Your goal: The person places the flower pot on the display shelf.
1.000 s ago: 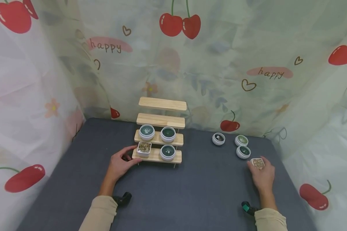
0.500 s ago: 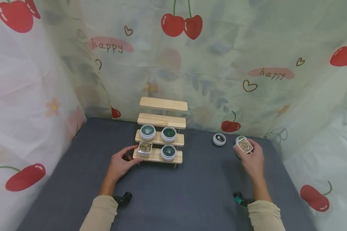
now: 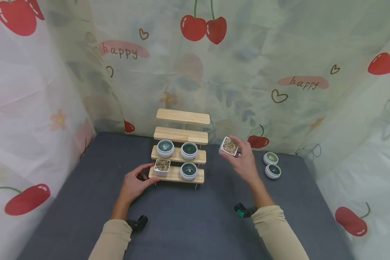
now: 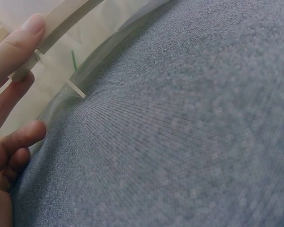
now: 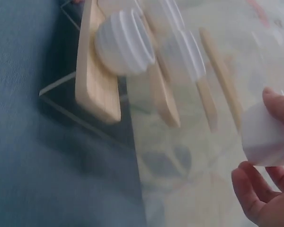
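My left hand (image 3: pixel 134 184) pinches the left end of the lowest board of a four-tier wooden display rack (image 3: pixel 175 175), its thumb on one face and a finger on the other in the left wrist view. On that board stand a square white pot (image 3: pixel 162 166) of brownish grains and a round white pot (image 3: pixel 188 171) with dark green contents. Two more round pots, one on the left (image 3: pixel 165 148) and one on the right (image 3: pixel 189 151), sit one tier up. Right of the rack, my right hand (image 3: pixel 245 162) holds a second square white pot (image 3: pixel 229 146) in the air, thumb and fingers on its sides.
The two upper boards (image 3: pixel 183 116) of the rack carry nothing. Two round white pots, a light green one (image 3: pixel 271 158) and a dark green one (image 3: pixel 273 171), stand on the dark grey tabletop (image 3: pixel 195 220) at right. A printed curtain (image 3: pixel 234 72) hangs close behind the rack.
My right hand has lifted the square pot from the table's right side and carried it left toward the rack, now covering the spot of one round pot. My left hand keeps its hold.
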Demonstrator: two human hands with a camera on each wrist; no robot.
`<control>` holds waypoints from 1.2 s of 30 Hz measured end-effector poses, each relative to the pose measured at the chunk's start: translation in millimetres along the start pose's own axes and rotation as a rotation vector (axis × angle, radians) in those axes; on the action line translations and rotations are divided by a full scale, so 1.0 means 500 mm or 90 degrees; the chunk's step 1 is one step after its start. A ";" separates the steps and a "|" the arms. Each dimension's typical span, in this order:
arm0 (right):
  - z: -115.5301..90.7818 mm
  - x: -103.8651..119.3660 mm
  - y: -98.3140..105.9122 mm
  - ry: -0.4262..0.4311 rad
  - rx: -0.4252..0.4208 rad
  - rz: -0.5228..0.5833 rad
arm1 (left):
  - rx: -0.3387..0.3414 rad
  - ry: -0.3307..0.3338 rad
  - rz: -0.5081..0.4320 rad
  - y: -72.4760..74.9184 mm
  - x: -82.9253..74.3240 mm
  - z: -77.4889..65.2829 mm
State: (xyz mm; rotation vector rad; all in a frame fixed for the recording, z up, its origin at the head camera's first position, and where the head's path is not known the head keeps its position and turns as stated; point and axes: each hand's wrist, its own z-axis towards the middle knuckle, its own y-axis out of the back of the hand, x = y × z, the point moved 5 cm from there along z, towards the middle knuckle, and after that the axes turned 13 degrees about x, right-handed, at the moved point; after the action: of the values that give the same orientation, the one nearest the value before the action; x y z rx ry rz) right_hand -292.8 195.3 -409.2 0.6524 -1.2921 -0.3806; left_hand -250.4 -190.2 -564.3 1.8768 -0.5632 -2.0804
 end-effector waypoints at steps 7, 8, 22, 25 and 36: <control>0.044 0.070 -0.066 0.072 0.029 0.161 | -0.001 -0.001 0.002 0.001 -0.001 0.000; 0.049 0.079 -0.076 0.079 0.034 0.184 | -0.001 0.001 0.001 0.002 -0.001 0.000; 0.122 0.141 -0.174 0.079 0.041 0.219 | 0.006 -0.009 0.000 -0.002 -0.006 0.005; 0.136 0.163 -0.196 0.083 0.050 0.199 | 0.005 -0.013 0.005 0.000 -0.004 0.004; 0.175 0.214 -0.266 0.068 0.094 0.106 | 0.004 -0.002 0.010 0.003 -0.001 0.000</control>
State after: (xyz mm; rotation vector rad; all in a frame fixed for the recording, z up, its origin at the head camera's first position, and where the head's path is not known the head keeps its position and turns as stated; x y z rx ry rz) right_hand -337.7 8.7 -401.2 0.6751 -1.2700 -0.1136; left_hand -250.6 -191.1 -563.0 1.8665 -0.5841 -2.0742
